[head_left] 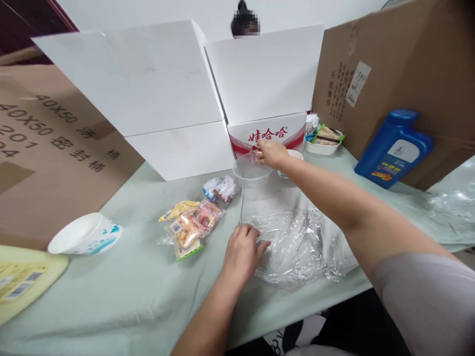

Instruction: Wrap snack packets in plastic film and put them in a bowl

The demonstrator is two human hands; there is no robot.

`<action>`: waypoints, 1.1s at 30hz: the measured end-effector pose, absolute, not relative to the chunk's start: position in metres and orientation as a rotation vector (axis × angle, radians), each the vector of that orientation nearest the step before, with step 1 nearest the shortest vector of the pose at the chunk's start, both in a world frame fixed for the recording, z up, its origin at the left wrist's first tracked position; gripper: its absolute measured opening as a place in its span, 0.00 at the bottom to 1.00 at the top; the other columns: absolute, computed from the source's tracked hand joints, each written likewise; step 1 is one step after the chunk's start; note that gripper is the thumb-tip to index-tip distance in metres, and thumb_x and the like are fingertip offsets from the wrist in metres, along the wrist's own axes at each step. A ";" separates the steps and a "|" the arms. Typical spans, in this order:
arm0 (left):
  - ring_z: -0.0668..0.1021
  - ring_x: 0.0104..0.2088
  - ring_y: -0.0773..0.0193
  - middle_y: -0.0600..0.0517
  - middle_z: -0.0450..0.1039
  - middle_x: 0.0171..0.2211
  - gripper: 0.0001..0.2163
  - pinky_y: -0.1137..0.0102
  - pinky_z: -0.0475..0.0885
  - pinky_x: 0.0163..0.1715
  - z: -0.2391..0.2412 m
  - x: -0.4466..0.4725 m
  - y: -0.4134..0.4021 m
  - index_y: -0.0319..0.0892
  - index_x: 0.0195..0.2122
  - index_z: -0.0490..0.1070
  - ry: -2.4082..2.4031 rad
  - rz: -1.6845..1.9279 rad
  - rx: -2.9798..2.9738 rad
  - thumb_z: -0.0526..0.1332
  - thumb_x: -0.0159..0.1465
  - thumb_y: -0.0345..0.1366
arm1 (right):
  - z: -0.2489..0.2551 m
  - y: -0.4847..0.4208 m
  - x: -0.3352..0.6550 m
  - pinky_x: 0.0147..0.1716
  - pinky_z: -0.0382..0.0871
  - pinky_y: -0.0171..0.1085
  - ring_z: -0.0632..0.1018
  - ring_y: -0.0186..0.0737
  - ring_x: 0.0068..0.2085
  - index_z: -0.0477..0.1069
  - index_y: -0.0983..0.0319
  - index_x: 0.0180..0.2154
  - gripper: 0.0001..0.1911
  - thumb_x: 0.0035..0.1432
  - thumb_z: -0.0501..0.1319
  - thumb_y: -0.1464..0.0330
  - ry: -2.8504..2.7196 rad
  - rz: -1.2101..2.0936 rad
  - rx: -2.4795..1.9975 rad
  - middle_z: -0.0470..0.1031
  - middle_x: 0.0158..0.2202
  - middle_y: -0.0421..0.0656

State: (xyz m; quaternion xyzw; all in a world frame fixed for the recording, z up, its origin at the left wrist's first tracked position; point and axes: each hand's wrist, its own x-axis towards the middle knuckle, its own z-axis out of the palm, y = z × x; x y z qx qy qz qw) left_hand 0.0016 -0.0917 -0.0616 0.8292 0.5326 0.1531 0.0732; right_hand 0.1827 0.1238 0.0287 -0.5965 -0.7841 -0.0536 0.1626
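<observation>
My right hand [272, 152] reaches far across the table and pinches a small red-and-clear snack packet [255, 155] over the rim of a clear plastic bowl [252, 174]. My left hand [243, 249] rests, fingers curled, on the edge of a crumpled clear plastic bag [302, 242] near the table's front. Several wrapped snack packets [193, 225] lie in a loose group left of my left hand, and two more packets [221, 189] sit beside the clear bowl.
A white paper bowl [85, 235] lies tilted at the left. An open white carton [267, 131] with red print stands behind the bowl. A white tray of packets [322, 139] and a blue jug [394, 148] stand right. Brown cardboard boxes [52, 148] flank both sides.
</observation>
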 end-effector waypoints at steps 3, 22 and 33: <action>0.73 0.43 0.55 0.48 0.73 0.39 0.04 0.61 0.72 0.44 -0.066 0.002 -0.088 0.41 0.38 0.71 1.447 0.560 2.544 0.63 0.62 0.31 | 0.017 0.114 0.179 0.49 0.61 0.47 0.69 0.55 0.53 0.66 0.66 0.52 0.26 0.55 0.66 0.60 -2.261 -0.224 -1.623 0.71 0.51 0.55; 0.60 0.63 0.41 0.39 0.56 0.65 0.43 0.51 0.59 0.57 -0.050 0.002 -0.097 0.43 0.59 0.63 1.799 -0.099 2.356 0.70 0.44 0.57 | -0.093 -0.047 0.244 0.61 0.50 0.58 0.54 0.62 0.66 0.57 0.61 0.65 0.41 0.59 0.54 0.44 -2.667 0.120 -1.487 0.55 0.67 0.51; 0.66 0.61 0.52 0.45 0.66 0.59 0.21 0.55 0.62 0.59 -0.073 0.001 -0.077 0.44 0.57 0.63 1.350 0.490 2.601 0.61 0.63 0.39 | -0.064 -0.074 0.229 0.49 0.65 0.51 0.70 0.55 0.51 0.70 0.66 0.53 0.26 0.58 0.62 0.57 -2.669 0.190 -1.317 0.71 0.49 0.56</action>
